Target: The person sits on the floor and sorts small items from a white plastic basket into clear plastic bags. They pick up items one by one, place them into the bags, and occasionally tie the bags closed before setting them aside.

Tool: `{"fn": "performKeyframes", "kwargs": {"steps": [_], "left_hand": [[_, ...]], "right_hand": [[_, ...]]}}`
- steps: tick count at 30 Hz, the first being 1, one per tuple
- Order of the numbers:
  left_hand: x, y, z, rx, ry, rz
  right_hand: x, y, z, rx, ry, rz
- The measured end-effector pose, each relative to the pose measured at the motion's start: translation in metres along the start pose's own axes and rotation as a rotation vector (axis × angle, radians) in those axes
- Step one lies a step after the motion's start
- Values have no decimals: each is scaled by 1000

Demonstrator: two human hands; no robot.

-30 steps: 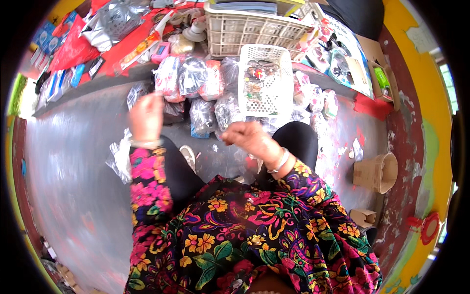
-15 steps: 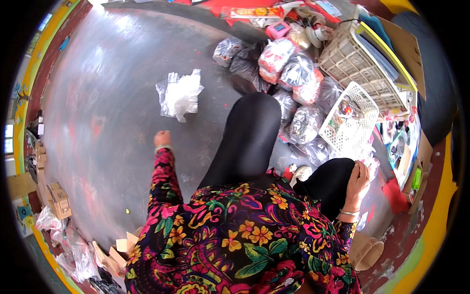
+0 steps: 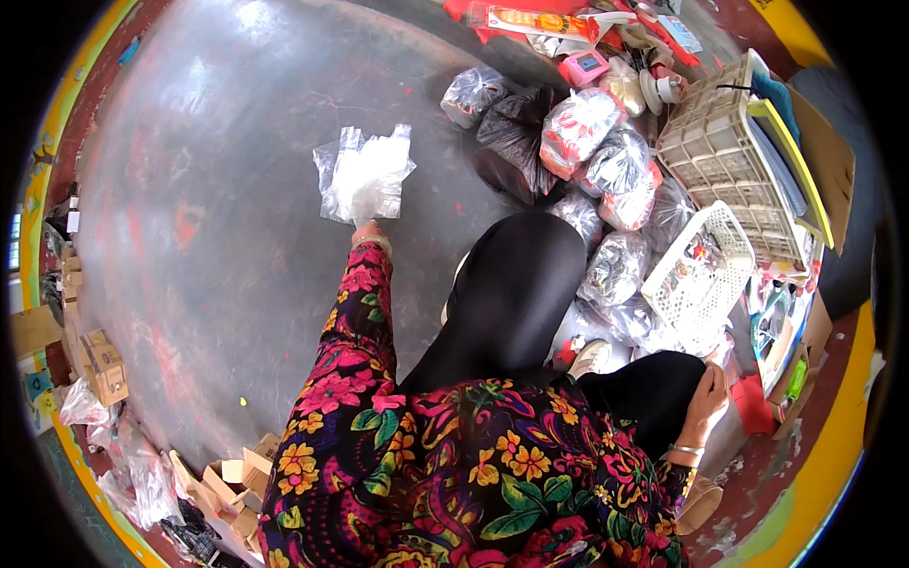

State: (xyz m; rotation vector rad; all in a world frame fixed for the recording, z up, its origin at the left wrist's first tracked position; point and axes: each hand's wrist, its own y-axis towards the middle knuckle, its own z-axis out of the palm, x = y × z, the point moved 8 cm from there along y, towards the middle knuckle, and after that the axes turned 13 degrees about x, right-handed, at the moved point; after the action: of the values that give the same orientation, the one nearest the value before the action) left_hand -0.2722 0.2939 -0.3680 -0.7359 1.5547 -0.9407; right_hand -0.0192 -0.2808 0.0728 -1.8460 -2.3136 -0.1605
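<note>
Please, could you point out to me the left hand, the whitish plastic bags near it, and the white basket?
Left hand [image 3: 369, 230]: head view, middle of the hand.
Whitish plastic bags [image 3: 365, 177]: head view, middle of the flat pile.
White basket [image 3: 674, 305]: head view, perforated wall.

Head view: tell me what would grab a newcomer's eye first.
Probably the vividly flowered top across the lower middle. Next, the white plastic bags on the grey floor, left of centre, with the left hand at their near edge. Filled bags pile up beside a white basket at right.
</note>
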Motion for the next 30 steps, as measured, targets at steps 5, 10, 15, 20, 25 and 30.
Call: {"fn": "performKeyframes", "kwargs": {"steps": [5, 10, 15, 20, 25, 30], "left_hand": [[-27, 38, 13, -25, 335, 36], [-46, 76, 23, -56, 1099, 69], [-58, 91, 36, -2, 1668, 45], [-65, 82, 39, -1, 1836, 81], [-70, 84, -2, -221, 1269, 342], [-89, 4, -27, -364, 689, 518]], "right_hand": [[-20, -6, -9, 61, -56, 87], [-49, -13, -12, 122, -58, 169], [-46, -23, -16, 140, -41, 219], [-48, -38, -18, 121, -1, 244], [-49, -40, -20, 74, 25, 213], [-33, -33, -16, 77, 28, 158]]}}
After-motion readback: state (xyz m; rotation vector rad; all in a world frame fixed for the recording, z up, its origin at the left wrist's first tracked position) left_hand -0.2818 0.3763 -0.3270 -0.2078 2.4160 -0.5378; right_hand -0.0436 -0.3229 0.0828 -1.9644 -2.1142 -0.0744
